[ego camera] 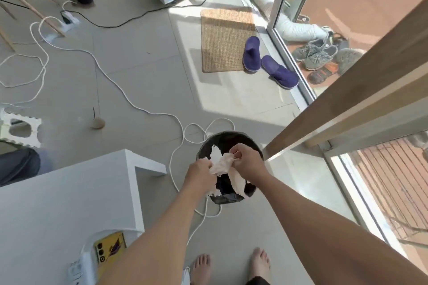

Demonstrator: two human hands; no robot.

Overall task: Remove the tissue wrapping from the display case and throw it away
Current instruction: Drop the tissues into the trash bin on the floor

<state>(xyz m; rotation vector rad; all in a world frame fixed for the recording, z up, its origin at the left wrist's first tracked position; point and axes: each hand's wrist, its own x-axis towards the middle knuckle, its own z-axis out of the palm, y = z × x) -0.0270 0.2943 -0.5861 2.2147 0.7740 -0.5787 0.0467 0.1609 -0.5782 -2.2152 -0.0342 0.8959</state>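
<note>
Both hands hold a crumpled white tissue wrapping (222,165) directly over a round bin with a black liner (225,140) on the floor. My left hand (201,171) grips its left end and my right hand (246,161) pinches its upper right end. A loose strip of the tissue hangs down into the bin's mouth. More white paper lies inside the bin at its upper left. No display case is in view.
A white table (58,201) stands at the left with a yellow phone (108,249) and a charger on it. White cables (129,99) loop across the grey floor around the bin. A wooden beam (347,99) and glass doors are on the right; blue slippers (268,65) and a woven mat lie beyond. Another person's legs stand far left.
</note>
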